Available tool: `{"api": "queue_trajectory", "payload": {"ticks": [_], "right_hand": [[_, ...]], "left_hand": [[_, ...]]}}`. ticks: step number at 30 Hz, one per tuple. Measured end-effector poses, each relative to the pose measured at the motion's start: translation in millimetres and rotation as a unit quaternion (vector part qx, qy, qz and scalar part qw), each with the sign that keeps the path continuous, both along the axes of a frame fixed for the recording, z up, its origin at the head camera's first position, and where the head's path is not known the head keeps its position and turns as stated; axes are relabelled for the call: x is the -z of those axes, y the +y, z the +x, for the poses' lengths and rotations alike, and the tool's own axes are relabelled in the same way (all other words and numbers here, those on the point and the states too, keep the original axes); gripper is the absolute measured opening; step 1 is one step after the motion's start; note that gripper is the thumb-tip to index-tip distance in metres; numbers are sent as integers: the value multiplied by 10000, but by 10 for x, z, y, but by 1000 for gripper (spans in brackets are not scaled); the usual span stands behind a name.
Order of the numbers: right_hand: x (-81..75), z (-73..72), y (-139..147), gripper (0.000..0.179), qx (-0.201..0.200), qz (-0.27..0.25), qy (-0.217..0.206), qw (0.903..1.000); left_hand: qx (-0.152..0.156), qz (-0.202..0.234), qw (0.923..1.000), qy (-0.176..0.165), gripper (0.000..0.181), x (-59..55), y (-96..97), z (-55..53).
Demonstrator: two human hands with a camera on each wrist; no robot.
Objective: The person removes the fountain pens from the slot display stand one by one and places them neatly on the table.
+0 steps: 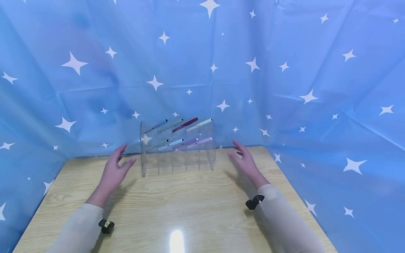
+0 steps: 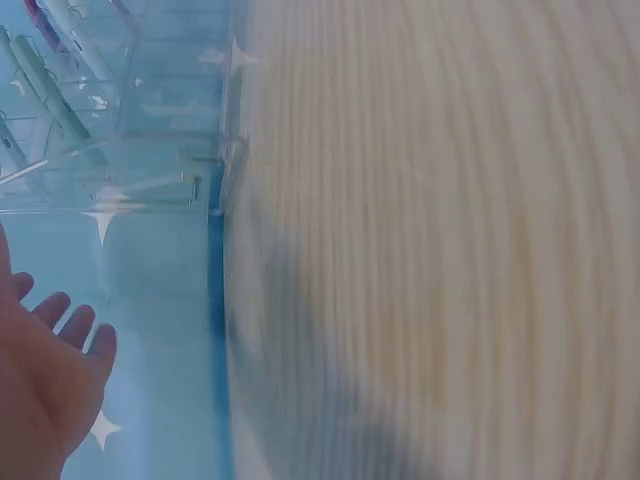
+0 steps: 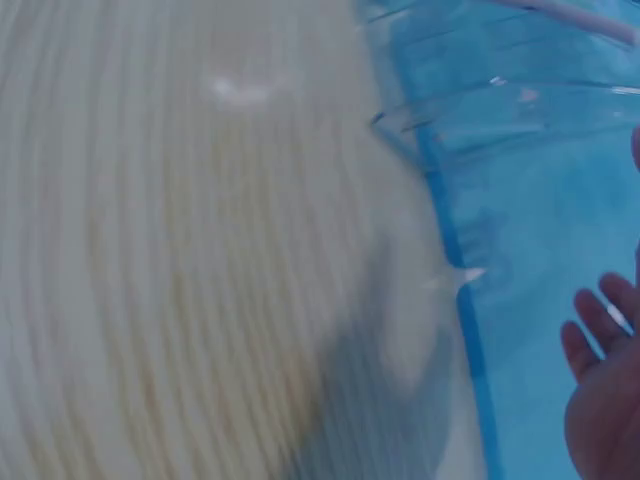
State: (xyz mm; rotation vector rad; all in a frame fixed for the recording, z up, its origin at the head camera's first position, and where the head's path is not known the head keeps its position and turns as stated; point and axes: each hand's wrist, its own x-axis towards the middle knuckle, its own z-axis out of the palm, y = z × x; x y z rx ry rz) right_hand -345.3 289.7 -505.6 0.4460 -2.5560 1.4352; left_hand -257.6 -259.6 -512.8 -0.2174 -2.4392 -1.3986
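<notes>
A clear acrylic rack (image 1: 177, 165) with several compartments stands at the back of the table. Pens lie slanted in its two upper rows, among them a dark red pen (image 1: 185, 124), a blue pen (image 1: 158, 124) and a pink pen (image 1: 204, 140). My left hand (image 1: 116, 168) is held to the left of the rack, thumb and fingers spread, with nothing in it. On the other side my right hand (image 1: 245, 161) hovers apart from the rack, its fingers loosely bent around empty space. In the left wrist view a green pen (image 2: 50, 90) shows inside the rack.
The wooden table (image 1: 190, 207) carries a bright light reflection near its front. A blue curtain (image 1: 190, 70) with white stars hangs right behind the table and along both sides. Small black cameras (image 1: 106, 226) are strapped to both wrists.
</notes>
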Motion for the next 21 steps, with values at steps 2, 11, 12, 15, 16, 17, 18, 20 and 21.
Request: {"api": "queue_trajectory", "payload": {"ticks": [2,11,12,15,16,17,18,20,21], "right_hand": [[-37,-5,-37,70,-7,-505,-43,9987],[-104,-14,-57,63,173,-1229,-279,9919],[-108,-7,-59,63,181,-1221,-255,9920],[-124,6,-70,62,193,-1190,-169,9926],[-130,10,-76,62,192,-1195,-151,9925],[-135,14,-82,61,194,-1195,-133,9926],[-139,18,-87,61,201,-1192,-124,9926],[-145,26,-105,60,222,-1173,-112,9928],[-149,30,-118,60,231,-1171,-97,9928]], "left_hand": [[-63,378,9993,55,78,-6,42,3],[-240,1072,9938,-167,71,-76,153,38],[-229,1137,9930,-224,71,-76,155,39],[-181,1245,9914,-357,71,-72,162,35],[-183,1248,9912,-394,71,-74,166,34],[-187,1239,9912,-424,70,-76,171,31],[-183,1220,9914,-438,69,-77,175,26],[-185,1162,9921,-440,68,-76,184,10],[-185,1126,9926,-425,67,-74,188,-1]]}}
